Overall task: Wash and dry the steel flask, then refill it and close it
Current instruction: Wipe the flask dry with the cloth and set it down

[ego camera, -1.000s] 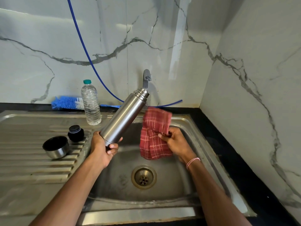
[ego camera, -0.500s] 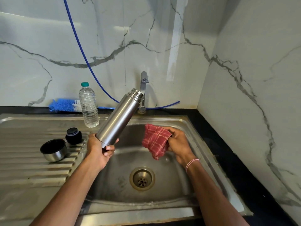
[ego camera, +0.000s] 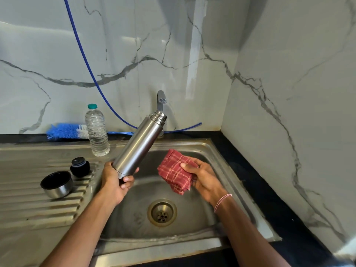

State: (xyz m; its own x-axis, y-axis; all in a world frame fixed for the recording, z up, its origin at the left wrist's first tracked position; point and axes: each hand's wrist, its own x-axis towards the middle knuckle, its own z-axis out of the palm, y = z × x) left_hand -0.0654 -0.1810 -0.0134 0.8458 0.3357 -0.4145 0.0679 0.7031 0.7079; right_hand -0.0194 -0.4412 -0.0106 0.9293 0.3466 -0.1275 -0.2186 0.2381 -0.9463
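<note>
While the left hand [ego camera: 115, 182] grips the tilted, uncapped steel flask [ego camera: 139, 145], contents unseen, the right hand [ego camera: 205, 179] clutches a checked cloth [ego camera: 173, 172].

Bare forearms [ego camera: 81, 224], pink-and-white thread band [ego camera: 222, 202] on wrist of right hand [ego camera: 204, 178]

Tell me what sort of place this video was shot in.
Most likely a home kitchen. A stainless steel sink with a ribbed drainboard sits in a black counter, a chrome tap stands against white marble-look walls, and a blue bristle bottle brush lies behind.
</note>
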